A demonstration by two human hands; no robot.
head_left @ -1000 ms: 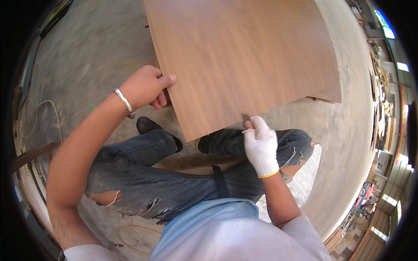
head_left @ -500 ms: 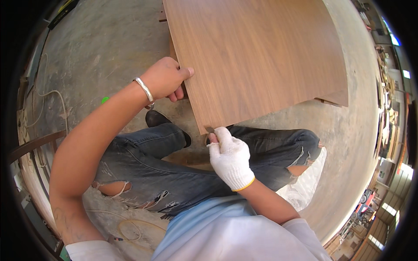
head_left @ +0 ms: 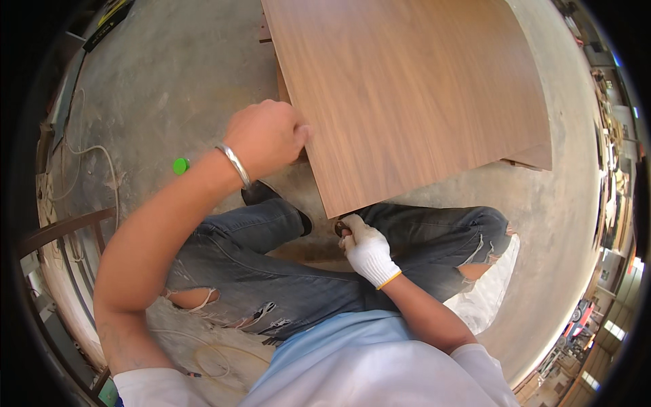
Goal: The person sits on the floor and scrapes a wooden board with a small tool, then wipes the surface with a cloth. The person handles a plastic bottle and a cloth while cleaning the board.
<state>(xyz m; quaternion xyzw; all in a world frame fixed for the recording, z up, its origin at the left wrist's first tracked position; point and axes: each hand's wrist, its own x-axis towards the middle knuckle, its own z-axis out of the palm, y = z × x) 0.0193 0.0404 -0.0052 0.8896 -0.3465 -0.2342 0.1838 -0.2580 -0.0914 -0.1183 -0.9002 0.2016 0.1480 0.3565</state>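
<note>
Both hands have shifted along the walnut-veneer panel's near edges.

Compared with a second ago, the left hand [head_left: 266, 136] has moved up and right along the left edge of the wood-veneer panel [head_left: 407, 95], which fills the upper centre and right of the frame. Its fingers are curled closed over that edge, thumb on top. The gloved right hand [head_left: 366, 249] has slid from under the middle of the panel's lower edge to its lower-left corner at the frame centre. Its fingers are closed around a small dark object [head_left: 339, 228] just beneath the corner; what it is cannot be told. A green cap [head_left: 180, 165] lies on the concrete floor [head_left: 169, 81] at left.
</note>
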